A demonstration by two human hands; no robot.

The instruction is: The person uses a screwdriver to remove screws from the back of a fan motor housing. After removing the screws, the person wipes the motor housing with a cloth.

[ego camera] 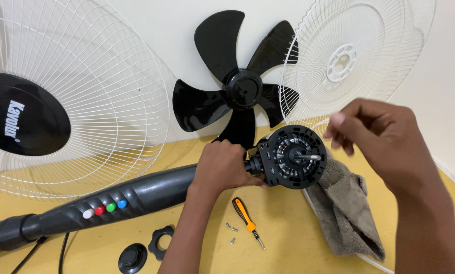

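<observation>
Fan stripped: grilles, black blade, nuts off. Left hand grips neck behind bare motor; right hand pinched, contents unclear. Screws, screwdriver on tabletop; motor housing apparently removed.

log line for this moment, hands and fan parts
left hand grips motor neck | right hand raised beside motor, fingers pinched | blade, grilles against wall | screwdriver, screws on table

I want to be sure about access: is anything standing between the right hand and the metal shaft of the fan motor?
Nothing visible does. The right hand hovers just right of the motor, and the gap to the shaft is open. The grey cloth lies lower, under the motor.
</observation>
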